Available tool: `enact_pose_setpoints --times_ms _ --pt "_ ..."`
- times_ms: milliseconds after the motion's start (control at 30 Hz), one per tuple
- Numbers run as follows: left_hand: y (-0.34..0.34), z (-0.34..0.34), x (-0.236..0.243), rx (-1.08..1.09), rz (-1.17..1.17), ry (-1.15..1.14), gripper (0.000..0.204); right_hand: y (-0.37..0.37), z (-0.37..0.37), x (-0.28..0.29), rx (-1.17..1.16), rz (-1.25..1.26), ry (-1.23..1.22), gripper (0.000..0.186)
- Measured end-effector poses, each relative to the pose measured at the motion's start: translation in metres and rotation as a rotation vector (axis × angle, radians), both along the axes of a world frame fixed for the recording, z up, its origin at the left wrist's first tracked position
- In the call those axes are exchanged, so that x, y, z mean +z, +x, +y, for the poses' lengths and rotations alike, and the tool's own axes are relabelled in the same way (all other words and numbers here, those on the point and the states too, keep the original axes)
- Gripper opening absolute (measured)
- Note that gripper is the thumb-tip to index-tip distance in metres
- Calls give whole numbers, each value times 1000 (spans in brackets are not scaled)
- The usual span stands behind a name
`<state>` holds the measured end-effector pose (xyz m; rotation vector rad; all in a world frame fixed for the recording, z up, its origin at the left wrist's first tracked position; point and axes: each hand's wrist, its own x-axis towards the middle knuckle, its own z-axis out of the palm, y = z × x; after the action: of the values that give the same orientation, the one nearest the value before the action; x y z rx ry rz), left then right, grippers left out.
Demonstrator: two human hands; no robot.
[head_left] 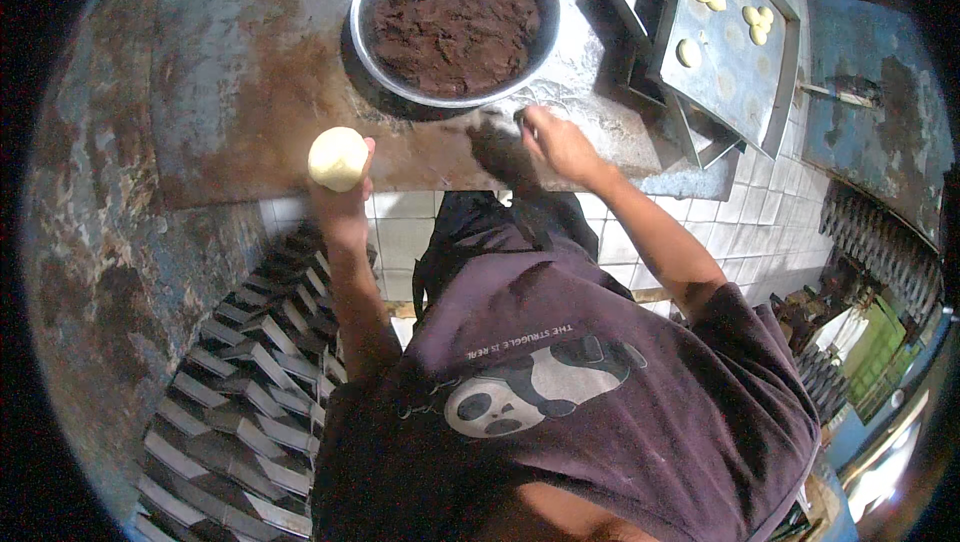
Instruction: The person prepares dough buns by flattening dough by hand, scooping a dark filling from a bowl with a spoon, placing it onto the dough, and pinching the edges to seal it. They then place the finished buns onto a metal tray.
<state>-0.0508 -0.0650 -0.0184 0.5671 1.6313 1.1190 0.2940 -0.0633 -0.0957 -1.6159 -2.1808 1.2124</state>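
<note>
**Dough ball (338,159) in our left hand (350,204)**

We grasp it above the tabletop's (240,92) near edge. Our right hand (565,147) curls just beside the bowl (470,101) of brown filling (455,22); we cannot tell whether it grips anything.

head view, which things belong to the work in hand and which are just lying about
Likely in use:
- pale dough ball, in the left hand
- metal bowl with dark brown mixture
- tray with pale pieces

Probably lying about:
- stacked metal pans, lower left
- slim item, far right, too small to identify
</note>
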Motion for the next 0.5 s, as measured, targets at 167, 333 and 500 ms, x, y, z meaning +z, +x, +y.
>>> enact_pose_setpoints --times_ms 167,333,500 --pt "10 6 -4 0 -69 37 28 -19 125 -9 -138 -217 393 47" --pt "17 10 10 -164 191 49 25 -32 224 -25 -56 -419 572 35" --pt "11 2 12 -94 68 19 25 -33 225 -29 30 -505 548 36"
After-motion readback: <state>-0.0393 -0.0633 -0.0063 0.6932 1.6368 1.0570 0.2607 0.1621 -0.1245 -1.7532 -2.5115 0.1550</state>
